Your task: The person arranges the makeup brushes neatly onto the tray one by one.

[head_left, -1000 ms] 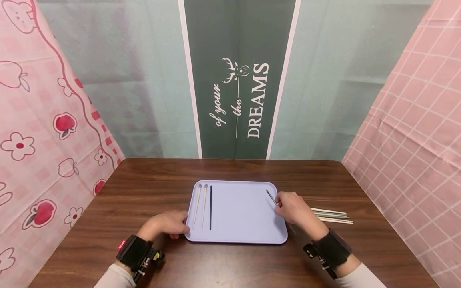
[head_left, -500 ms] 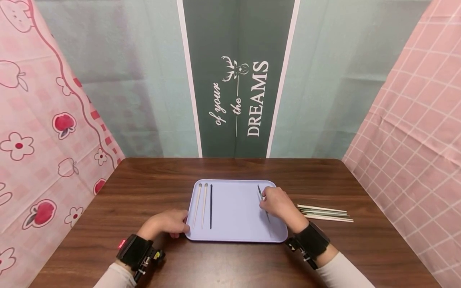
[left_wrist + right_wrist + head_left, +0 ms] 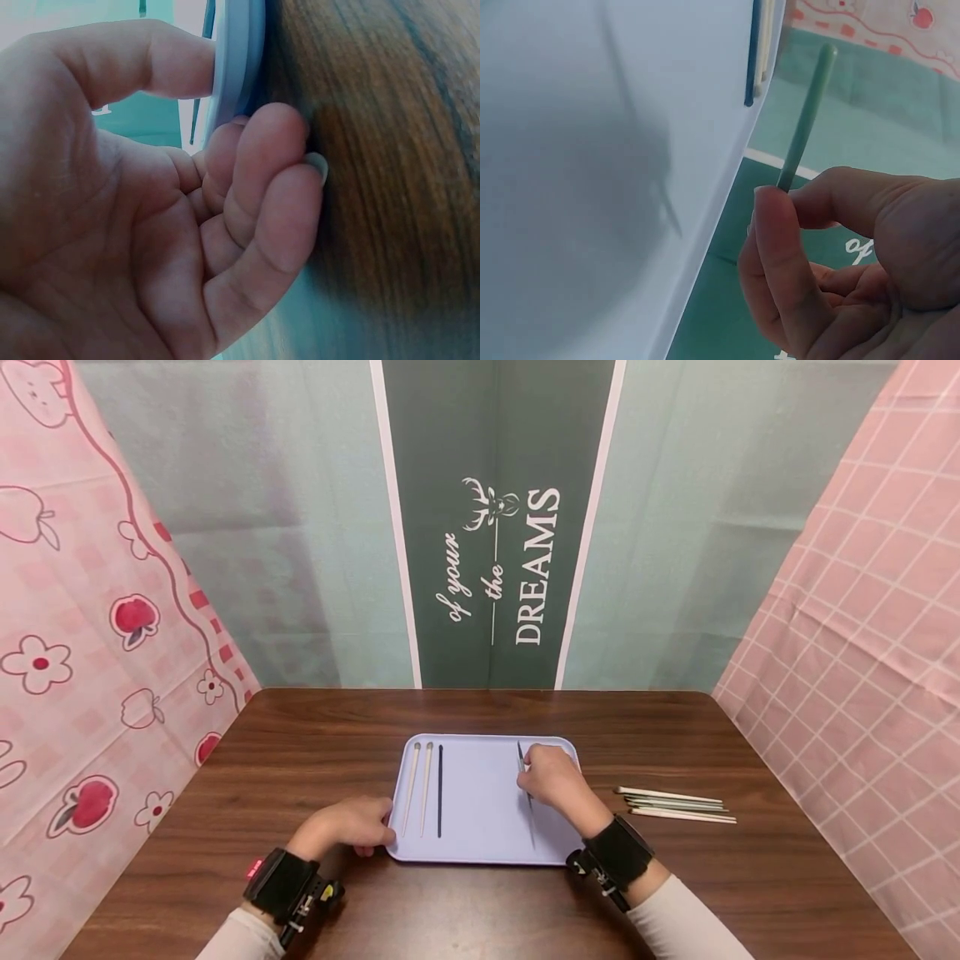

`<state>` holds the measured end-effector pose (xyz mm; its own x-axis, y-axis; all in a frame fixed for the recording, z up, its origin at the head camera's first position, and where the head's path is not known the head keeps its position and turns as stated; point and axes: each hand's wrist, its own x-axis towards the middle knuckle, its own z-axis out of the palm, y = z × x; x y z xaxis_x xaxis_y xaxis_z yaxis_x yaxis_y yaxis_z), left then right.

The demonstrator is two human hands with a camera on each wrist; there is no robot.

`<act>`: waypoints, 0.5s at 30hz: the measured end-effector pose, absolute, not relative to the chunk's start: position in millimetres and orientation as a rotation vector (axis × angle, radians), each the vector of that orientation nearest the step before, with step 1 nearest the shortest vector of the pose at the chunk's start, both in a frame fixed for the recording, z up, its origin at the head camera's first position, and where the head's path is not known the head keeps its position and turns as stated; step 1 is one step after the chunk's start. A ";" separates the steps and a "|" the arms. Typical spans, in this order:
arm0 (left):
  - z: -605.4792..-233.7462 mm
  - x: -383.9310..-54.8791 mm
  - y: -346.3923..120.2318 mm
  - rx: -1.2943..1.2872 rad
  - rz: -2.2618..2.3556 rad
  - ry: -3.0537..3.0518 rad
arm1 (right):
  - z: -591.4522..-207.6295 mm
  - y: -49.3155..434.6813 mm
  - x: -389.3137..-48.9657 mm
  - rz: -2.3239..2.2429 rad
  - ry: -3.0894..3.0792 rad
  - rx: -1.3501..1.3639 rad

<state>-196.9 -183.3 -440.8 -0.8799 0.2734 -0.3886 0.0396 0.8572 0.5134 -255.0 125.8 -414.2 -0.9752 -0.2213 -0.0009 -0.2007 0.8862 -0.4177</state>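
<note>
My left hand (image 3: 356, 821) grips the left edge of the lavender tray (image 3: 480, 818). In the left wrist view its thumb lies on the rim and the other fingers curl beside the tray's outer wall. Over the right half of the tray my right hand (image 3: 551, 775) pinches a slim green brush (image 3: 810, 112) between thumb and fingertips, its handle rising tilted in the right wrist view. A shadow of it falls on the tray. Along the tray's left side lie two pale-handled brushes (image 3: 426, 789) and a black brush (image 3: 440, 793), side by side and roughly parallel.
Right of the tray, a loose bunch of several pale and green brushes (image 3: 678, 816) lies on the brown wooden table (image 3: 315, 735). Patterned pink cloths hang left and right, and a green curtain (image 3: 487, 668) stands behind the table.
My right hand has moved left across the tray with the green brush, which has turned more nearly lengthwise. The bunch at the right is now uncovered. My left hand stays put.
</note>
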 end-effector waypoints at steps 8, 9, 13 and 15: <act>-438.6 -195.5 -183.0 0.248 0.697 2.590 | -414.4 102.4 -257.9 -0.698 2.978 -0.361; -438.6 -195.4 -183.0 0.251 0.698 2.592 | -414.7 99.8 -258.2 -0.703 2.972 -0.359; -438.0 -194.8 -182.5 0.257 0.702 2.594 | -417.1 90.9 -259.8 -0.713 2.955 -0.337; -438.0 -194.5 -182.5 0.258 0.704 2.595 | -417.6 87.3 -260.3 -0.727 2.946 -0.327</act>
